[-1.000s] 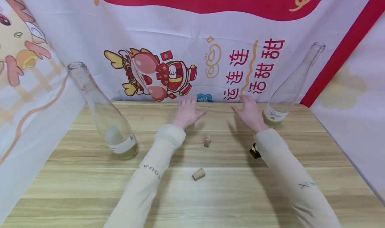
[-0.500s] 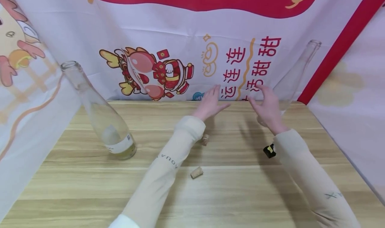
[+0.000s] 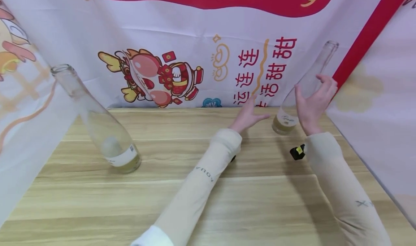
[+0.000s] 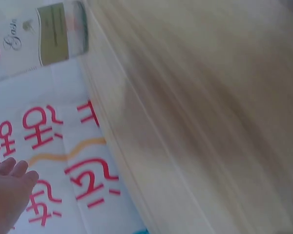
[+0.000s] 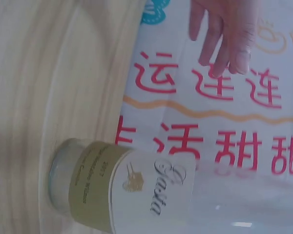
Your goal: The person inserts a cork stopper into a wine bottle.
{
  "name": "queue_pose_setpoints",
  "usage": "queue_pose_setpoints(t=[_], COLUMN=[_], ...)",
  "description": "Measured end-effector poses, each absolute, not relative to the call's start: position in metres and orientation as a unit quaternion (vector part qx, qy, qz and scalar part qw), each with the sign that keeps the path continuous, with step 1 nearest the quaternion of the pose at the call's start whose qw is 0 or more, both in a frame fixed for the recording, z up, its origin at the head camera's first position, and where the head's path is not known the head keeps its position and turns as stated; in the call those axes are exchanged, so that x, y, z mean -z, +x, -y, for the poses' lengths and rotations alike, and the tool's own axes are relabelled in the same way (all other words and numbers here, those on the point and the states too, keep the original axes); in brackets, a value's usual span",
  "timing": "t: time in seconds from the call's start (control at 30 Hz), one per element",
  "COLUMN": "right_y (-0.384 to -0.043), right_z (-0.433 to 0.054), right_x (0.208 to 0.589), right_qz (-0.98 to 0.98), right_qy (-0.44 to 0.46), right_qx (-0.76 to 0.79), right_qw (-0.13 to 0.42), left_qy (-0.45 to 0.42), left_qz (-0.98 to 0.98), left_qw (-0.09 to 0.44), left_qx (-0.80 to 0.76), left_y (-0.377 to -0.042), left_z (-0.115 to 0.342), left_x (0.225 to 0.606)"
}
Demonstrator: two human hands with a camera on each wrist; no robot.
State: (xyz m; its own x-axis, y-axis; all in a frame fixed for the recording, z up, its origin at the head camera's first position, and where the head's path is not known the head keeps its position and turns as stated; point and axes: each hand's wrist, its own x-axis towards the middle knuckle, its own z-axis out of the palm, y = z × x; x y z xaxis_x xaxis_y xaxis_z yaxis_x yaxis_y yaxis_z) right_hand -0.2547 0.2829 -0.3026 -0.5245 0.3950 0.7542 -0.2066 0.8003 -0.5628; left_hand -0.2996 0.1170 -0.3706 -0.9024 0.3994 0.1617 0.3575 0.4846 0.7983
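Note:
A clear glass bottle (image 3: 286, 119) with a white label stands at the back right; in the right wrist view its label (image 5: 151, 190) shows large. Beside it is my right hand (image 3: 315, 103), fingers loosely bent and spread, overlapping the bottle in the head view; contact cannot be told. My left hand (image 3: 247, 118) reaches over the back of the table, left of that bottle, fingers extended and holding nothing. Its fingers (image 4: 14, 170) show at the lower left of the left wrist view. Another clear bottle (image 3: 107, 141), with some pale liquid at the bottom, stands at left.
A small black-and-yellow object (image 3: 297, 152) lies by the right cuff. Something black (image 3: 233, 159) peeks out beside the left sleeve (image 3: 201, 170). A printed cloth (image 3: 182, 18) hangs behind the wooden table (image 3: 97, 202), with cloth on both sides.
Both hands have moved right, the right one to beside the right bottle. The two corks seen before are now out of sight, apparently behind the left sleeve. The view has shifted slightly.

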Motion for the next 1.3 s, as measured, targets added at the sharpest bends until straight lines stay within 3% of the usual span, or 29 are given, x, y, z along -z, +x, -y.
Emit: queue_pose_setpoints(t=[0.1, 0.3, 0.57, 0.87, 1.3], right_y=[-0.257, -0.262, -0.270, -0.263, -0.224], right_z=[-0.291, -0.304, -0.303, -0.299, -0.263], right_x=[0.302, 0.305, 0.305, 0.302, 0.276], right_qz=[0.814, 0.830, 0.840, 0.847, 0.858], right_qy=[-0.099, -0.144, -0.137, -0.110, -0.038], right_qx=[-0.349, -0.437, -0.473, -0.469, -0.464], right_qw=[0.453, 0.314, 0.229, 0.225, 0.216], left_qy=[0.214, 0.189, 0.199, 0.224, 0.282], left_qz=[-0.846, -0.821, -0.824, -0.820, -0.796], left_qw=[0.026, 0.050, 0.050, 0.060, 0.099], left_qx=[-0.488, -0.536, -0.529, -0.524, -0.526], left_y=[-0.299, -0.294, -0.293, -0.290, -0.281], left_z=[-0.132, -0.150, -0.149, -0.144, -0.134], left_x=[0.372, 0.377, 0.378, 0.377, 0.368])
